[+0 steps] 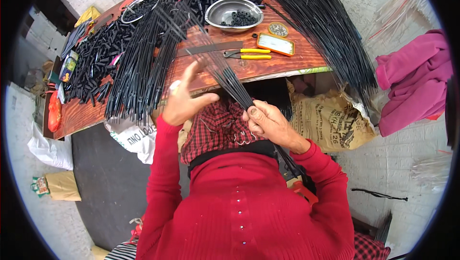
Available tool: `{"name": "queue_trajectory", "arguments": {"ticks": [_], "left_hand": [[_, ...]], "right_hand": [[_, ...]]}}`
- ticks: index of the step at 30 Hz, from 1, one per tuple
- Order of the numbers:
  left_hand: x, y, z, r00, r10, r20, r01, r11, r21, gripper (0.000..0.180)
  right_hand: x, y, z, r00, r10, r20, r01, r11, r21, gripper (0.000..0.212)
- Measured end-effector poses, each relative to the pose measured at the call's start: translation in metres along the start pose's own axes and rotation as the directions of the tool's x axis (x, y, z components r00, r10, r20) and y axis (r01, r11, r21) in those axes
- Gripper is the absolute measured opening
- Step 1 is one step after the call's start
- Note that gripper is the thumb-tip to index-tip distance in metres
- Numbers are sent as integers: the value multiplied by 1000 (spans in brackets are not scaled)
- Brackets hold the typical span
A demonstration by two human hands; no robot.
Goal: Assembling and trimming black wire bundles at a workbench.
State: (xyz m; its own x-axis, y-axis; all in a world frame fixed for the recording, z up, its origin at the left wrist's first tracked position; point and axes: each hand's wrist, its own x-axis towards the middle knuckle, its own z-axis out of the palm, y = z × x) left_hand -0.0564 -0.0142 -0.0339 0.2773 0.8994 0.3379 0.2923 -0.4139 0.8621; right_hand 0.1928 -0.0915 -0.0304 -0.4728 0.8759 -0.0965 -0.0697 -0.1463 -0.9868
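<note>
A bundle of thin black rods slants across in front of me, its far end blurred and fanned over the table. My right hand is wrapped round it near its lower part, and the lower ends stick out below that wrist. Left of the bundle, my left hand is raised with thumb and fingers apart, holding nothing; something white is wrapped on one finger. Just beyond, pliers with yellow handles lie at the table edge, beside a flat dark metal strip.
The wooden table carries long rod bundles at right and more rods at left. Heaped black pieces, a metal bowl and an orange-edged box lie there too. Below right stands a printed sack; pink clothing hangs beyond.
</note>
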Motion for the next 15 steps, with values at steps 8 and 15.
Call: {"name": "queue_trajectory", "arguments": {"ticks": [8,15], "left_hand": [[15,-18,48,970,47,239,105,804,-585,44],[8,-25,43,952,123,281,20,890,-456,42]], "right_hand": [[1,-1,0,984,136,119,-147,985,87,37],[6,-4,0,940,279,195,-322,913,250,45]]}}
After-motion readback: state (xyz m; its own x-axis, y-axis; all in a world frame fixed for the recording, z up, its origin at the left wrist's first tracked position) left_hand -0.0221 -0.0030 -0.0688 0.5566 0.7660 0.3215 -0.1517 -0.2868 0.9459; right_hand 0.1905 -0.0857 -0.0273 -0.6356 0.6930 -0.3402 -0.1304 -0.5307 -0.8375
